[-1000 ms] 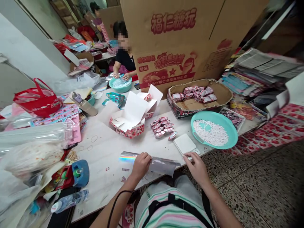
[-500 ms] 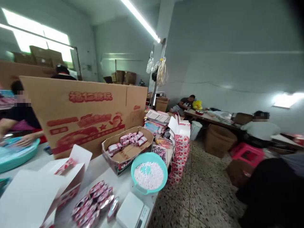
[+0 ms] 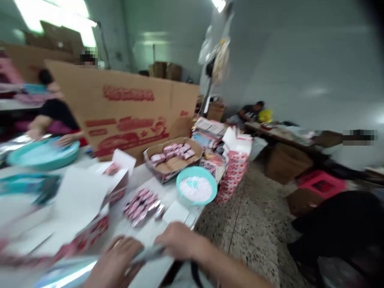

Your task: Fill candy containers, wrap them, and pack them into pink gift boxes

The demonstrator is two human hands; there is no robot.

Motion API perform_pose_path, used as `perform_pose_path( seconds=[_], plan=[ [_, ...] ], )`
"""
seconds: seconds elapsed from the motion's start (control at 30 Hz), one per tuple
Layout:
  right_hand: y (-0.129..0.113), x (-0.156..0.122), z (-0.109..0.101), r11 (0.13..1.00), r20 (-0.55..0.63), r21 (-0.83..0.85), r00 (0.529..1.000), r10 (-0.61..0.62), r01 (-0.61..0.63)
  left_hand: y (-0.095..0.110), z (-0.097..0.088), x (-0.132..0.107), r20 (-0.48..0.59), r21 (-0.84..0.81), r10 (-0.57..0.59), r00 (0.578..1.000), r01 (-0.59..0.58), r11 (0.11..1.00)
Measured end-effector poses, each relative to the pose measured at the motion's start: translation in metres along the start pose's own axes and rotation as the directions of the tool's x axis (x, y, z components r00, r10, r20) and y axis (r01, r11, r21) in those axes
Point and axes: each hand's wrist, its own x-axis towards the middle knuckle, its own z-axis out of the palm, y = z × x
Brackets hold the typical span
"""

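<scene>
The picture is smeared by head motion. My left hand and my right hand are at the bottom, at the near edge of the white table. Both are closed on a shiny silver foil sheet that runs between them and off to the lower left. Just beyond my hands lie a cluster of small pink sweet packets and a white scale. A teal basin of white pellets sits at the table's right edge.
An open strawberry-print box stands at the left. Behind it are a cardboard tray of pink packets and a big printed carton. A person works at a teal basin far left. Other people sit at tables on the right; speckled floor, a pink stool.
The view has dropped back down and left from the room. My hands, out of view half a second ago, show again at the bottom, holding the foil sheet as they did a second ago.
</scene>
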Motion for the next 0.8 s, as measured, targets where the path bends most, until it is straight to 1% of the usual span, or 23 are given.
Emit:
perform_pose_path(
  seconds=[0.03,0.07,0.13,0.2,0.3,0.43,0.5,0.63,0.7,0.8],
  plan=[
    [0.002,-0.003,0.000,0.998,-0.026,0.047,0.999,-0.039,0.040,0.006,-0.007,-0.007,0.133,0.036,-0.066,0.989,0.062,0.997],
    [0.005,-0.006,-0.002,0.994,-0.068,0.091,0.996,-0.052,0.058,0.011,-0.013,-0.010,0.210,0.061,-0.128,0.969,0.118,0.991],
    [0.011,-0.009,-0.005,0.984,-0.157,0.172,0.987,-0.018,0.046,0.016,-0.021,-0.011,0.296,0.065,-0.211,0.932,0.201,0.978],
    [0.016,-0.011,-0.010,0.967,-0.212,0.248,0.977,-0.008,0.061,0.015,-0.026,-0.013,0.320,0.036,-0.273,0.907,0.277,0.960],
    [0.018,-0.014,-0.012,0.943,-0.243,0.319,0.970,-0.018,0.097,0.013,-0.030,-0.022,0.330,-0.060,-0.301,0.895,0.339,0.939],
    [0.011,-0.017,-0.012,0.934,-0.223,0.332,0.973,-0.057,0.131,0.018,-0.031,-0.036,0.331,-0.135,-0.317,0.889,0.377,0.916],
    [0.007,-0.018,-0.012,0.932,-0.235,0.329,0.969,-0.078,0.155,0.021,-0.031,-0.040,0.333,-0.146,-0.325,0.885,0.389,0.910],
    [-0.001,-0.017,-0.016,0.942,-0.310,0.258,0.942,-0.129,0.213,0.027,-0.031,-0.042,0.330,-0.159,-0.358,0.873,0.425,0.891],
    [-0.004,-0.016,-0.016,0.943,-0.332,0.233,0.931,-0.151,0.236,0.030,-0.030,-0.042,0.308,-0.210,-0.374,0.875,0.445,0.870],
    [-0.010,-0.014,-0.011,0.932,-0.341,0.263,0.927,-0.154,0.251,0.033,-0.027,-0.041,0.255,-0.313,-0.370,0.894,0.438,0.843]
  ],
)
